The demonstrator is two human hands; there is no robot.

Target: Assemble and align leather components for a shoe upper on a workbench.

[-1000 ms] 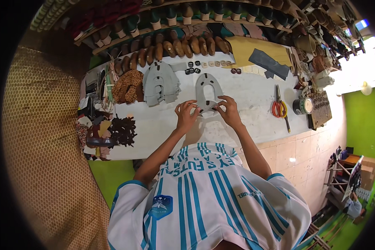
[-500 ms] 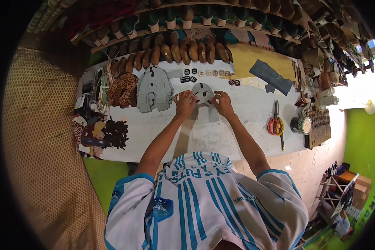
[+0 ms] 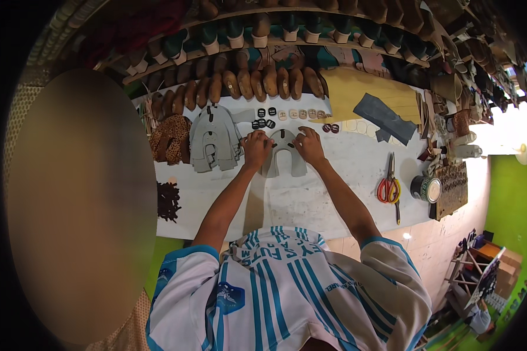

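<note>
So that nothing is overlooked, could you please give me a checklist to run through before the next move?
1. Left hand and right hand at opposite sides of the grey piece: ok.
2. Firm grip: cannot tell; the hands hide the contact.
3. Scissors apart from both hands: ok, lying to the right.
4. Grey stack clear of the left hand: cannot tell, very close.
5. Left end of the table visible: not ok, blurred patch there.
</note>
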